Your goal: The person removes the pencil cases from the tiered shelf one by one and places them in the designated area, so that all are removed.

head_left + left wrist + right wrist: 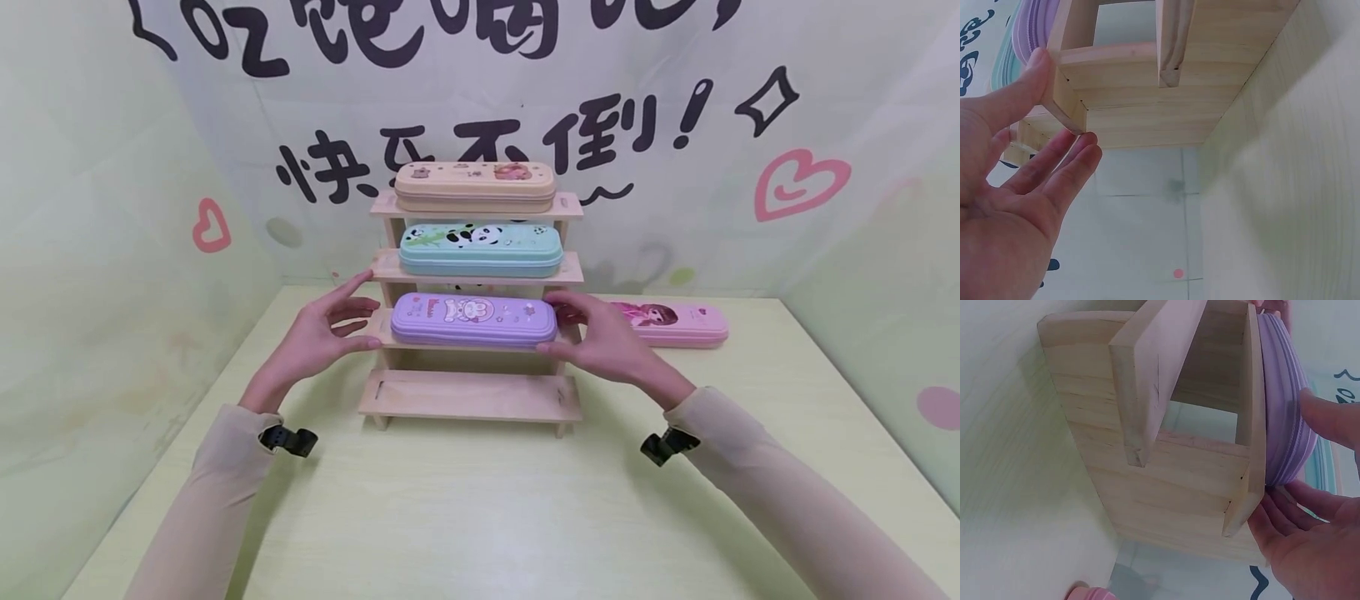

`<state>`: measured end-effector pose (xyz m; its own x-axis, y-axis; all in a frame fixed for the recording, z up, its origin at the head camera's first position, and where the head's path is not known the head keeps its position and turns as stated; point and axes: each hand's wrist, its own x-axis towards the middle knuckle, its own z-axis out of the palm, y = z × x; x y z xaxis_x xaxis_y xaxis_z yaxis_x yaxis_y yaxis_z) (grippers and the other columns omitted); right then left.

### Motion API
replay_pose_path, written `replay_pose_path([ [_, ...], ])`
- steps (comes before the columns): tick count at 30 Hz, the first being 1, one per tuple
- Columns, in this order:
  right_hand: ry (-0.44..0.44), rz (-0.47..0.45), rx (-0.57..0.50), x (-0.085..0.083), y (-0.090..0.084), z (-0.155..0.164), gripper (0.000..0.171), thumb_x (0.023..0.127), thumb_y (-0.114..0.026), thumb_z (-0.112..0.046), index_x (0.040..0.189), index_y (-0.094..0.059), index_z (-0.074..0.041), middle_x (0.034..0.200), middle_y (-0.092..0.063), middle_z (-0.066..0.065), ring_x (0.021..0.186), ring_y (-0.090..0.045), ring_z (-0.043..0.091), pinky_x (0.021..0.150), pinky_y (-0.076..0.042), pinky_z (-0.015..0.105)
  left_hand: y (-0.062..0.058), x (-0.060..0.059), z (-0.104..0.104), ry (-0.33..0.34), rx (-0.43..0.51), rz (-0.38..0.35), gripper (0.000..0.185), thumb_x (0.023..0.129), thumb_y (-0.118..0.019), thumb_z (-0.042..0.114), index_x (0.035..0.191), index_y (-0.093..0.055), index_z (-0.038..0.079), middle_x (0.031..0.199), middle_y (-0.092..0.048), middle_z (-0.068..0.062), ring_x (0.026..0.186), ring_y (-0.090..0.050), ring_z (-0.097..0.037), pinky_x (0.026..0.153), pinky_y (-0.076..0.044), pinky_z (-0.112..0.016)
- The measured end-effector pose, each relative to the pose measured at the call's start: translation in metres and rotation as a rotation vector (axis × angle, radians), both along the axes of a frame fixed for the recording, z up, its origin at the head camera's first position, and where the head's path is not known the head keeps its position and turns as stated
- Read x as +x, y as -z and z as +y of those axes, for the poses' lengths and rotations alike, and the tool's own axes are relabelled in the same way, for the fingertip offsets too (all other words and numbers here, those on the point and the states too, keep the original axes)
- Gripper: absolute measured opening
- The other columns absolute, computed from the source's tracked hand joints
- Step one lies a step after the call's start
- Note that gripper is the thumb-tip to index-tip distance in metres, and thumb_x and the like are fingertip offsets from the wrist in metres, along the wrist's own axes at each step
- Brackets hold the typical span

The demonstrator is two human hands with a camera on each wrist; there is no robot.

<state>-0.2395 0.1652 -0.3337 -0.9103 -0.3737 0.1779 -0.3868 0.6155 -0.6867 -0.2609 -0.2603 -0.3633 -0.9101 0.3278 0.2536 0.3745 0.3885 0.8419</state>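
A purple pencil case (474,320) with a cartoon print lies on the third tier down of a stepped wooden display rack (468,396). My right hand (611,342) holds its right end, thumb at the front and fingers behind, as the right wrist view also shows. At the left end of that same tier, my left hand (318,333) grips the board, its thumb at the front edge and fingertips (1088,144) at the far corner. A mint panda pencil case (482,250) rests on the tier above, and a beige pencil case (475,187) on the top one.
A pink pencil case (686,325) with a girl print lies on the pale wooden table (480,508), right of the rack and partly behind my right hand. Behind stands a printed cloth backdrop (675,217) with black lettering. Cloth walls flank the table.
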Motion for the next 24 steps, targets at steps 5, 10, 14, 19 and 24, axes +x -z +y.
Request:
replay_pose_path([
  [5,-0.013,-0.028,0.008,-0.0025,-0.0018,-0.0059,0.079,0.085,-0.090,-0.028,0.151,-0.053,-0.003,0.143,-0.061,0.015,0.124,-0.062,0.033,0.109,-0.052,0.051,-0.0011,-0.0002,0.0004,0.006,-0.005,0.005,0.102,0.084,-0.087,-0.004,0.166,-0.036,0.030,0.139,-0.062,-0.020,0.129,-0.059,-0.037,0.106,-0.054,-0.040],
  [10,-0.034,-0.046,-0.009,-0.0046,-0.0015,-0.0063,0.079,0.087,-0.090,-0.026,0.152,-0.052,-0.003,0.148,-0.057,0.017,0.129,-0.061,0.035,0.112,-0.051,0.051,-0.0015,0.0004,0.0006,0.006,-0.008,0.010,0.102,0.084,-0.087,-0.004,0.166,-0.036,0.030,0.139,-0.062,-0.020,0.129,-0.059,-0.037,0.106,-0.054,-0.041],
  [14,-0.042,-0.051,-0.009,-0.0057,-0.0018,-0.0022,0.079,0.086,-0.090,-0.024,0.152,-0.052,-0.002,0.145,-0.059,0.016,0.127,-0.061,0.035,0.113,-0.050,0.052,-0.0009,-0.0002,0.0007,0.006,-0.005,0.010,0.102,0.084,-0.087,-0.004,0.166,-0.037,0.031,0.139,-0.062,-0.020,0.129,-0.059,-0.037,0.105,-0.055,-0.037],
  [19,-0.052,-0.067,0.009,-0.0062,-0.0049,-0.0012,0.081,0.085,-0.090,-0.024,0.153,-0.051,-0.001,0.145,-0.058,0.017,0.128,-0.060,0.036,0.113,-0.048,0.055,-0.0001,-0.0006,0.0005,0.007,-0.002,0.010,0.101,0.085,-0.087,-0.004,0.166,-0.037,0.031,0.139,-0.061,-0.020,0.130,-0.059,-0.037,0.104,-0.055,-0.032],
  [24,-0.057,-0.074,0.025,-0.0084,-0.0037,-0.0042,0.085,0.086,-0.090,-0.028,0.155,-0.049,-0.001,0.147,-0.056,0.018,0.123,-0.060,0.038,0.108,-0.052,0.057,0.0001,-0.0015,0.0007,0.002,-0.011,0.011,0.101,0.085,-0.087,-0.003,0.166,-0.037,0.031,0.139,-0.062,-0.020,0.130,-0.059,-0.037,0.104,-0.055,-0.031],
])
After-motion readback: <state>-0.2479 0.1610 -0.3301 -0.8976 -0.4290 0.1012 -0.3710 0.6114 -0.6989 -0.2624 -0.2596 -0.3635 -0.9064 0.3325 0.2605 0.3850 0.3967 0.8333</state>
